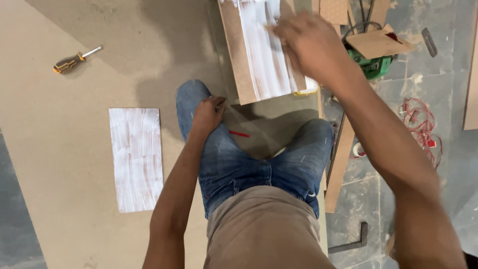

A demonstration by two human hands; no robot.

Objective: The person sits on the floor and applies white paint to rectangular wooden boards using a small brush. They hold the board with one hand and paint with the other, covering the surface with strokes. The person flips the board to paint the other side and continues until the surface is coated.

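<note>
- Far left, I see a screwdriver (pixel 75 59) lying on the big board (pixel 59 149), near a white-coated panel (pixel 136 159).
- My left hand (pixel 208 113) rests curled on my knee, gripping nothing.
- My right hand (pixel 309 46) presses on the glue-smeared board (pixel 261 55); its grip is blurred, so I cannot tell.

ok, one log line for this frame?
right hand: on white-coated board | left hand: on knee | second coated panel, screwdriver: untouched
</note>
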